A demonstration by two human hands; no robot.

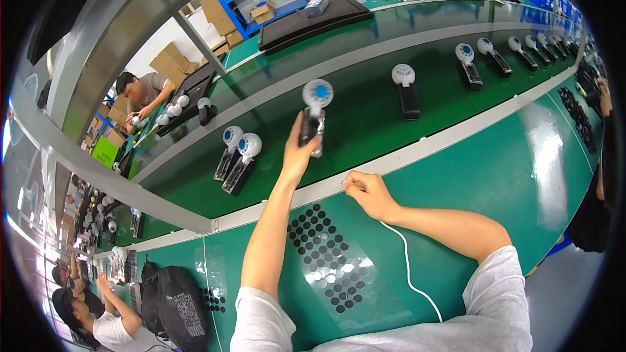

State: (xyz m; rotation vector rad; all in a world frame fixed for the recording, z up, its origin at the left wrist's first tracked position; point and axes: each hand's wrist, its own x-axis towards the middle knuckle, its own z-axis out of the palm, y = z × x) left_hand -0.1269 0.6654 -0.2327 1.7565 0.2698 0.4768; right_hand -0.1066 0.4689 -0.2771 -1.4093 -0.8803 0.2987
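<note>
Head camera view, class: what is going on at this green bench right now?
A person at a green conveyor belt holds a small handheld fan by its dark handle in the left hand, out over the belt. The right hand rests at the belt's edge, pinching the end of a white cable. More fans lie spaced along the belt. A sheet of dark round stickers lies on the bench between the forearms.

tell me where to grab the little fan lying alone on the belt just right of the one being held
Grip the black handle of the handheld fan, coming from above with fingers across its two long sides. It lies flat on the green belt, apart from its neighbours, and the handle is a straight, narrow bar. The round white head is wider and grilled, probably a poorer hold.
</note>
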